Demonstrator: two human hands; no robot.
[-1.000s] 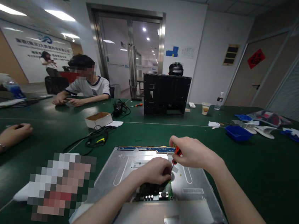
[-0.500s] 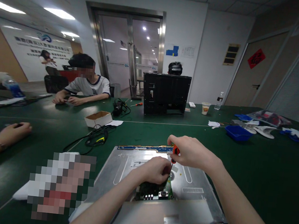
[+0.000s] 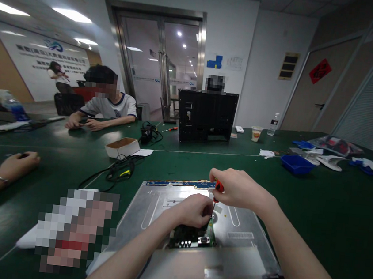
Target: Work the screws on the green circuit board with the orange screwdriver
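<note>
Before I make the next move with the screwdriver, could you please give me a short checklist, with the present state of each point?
1. Screwdriver gripped in the right hand: ok.
2. Screwdriver tip seated on a screw: cannot tell; the tip is not clearly visible.
3. Left hand clear of the shaft: not ok; its fingers are right at it, touching or not I cannot tell.
4. Circuit board fully in sight: not ok; the left hand covers part.
5. Coiled black cable off the metal panel: ok.
6. Co-worker's hand away from the panel: ok.
</note>
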